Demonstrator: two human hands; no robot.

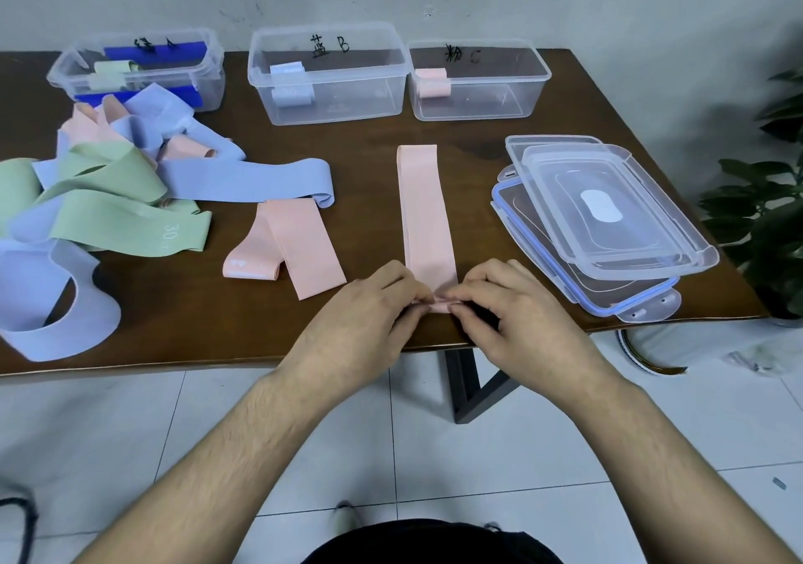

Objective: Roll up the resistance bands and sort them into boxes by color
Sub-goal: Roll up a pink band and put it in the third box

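Observation:
A pink band (423,207) lies flat and straight on the brown table (369,159), running away from me. My left hand (369,315) and my right hand (517,307) both pinch its near end, which is folded over into a small roll at the table's front edge. Three clear boxes stand at the back: the left box (208,63) holds a green roll, the middle box (391,85) a blue roll, the right box (521,94) a pink roll.
A second pink band (300,246) lies folded left of my hands. A heap of blue, green and pink bands (113,185) covers the table's left side. Stacked clear lids (608,224) sit at the right. A plant (769,198) stands beyond the table's right edge.

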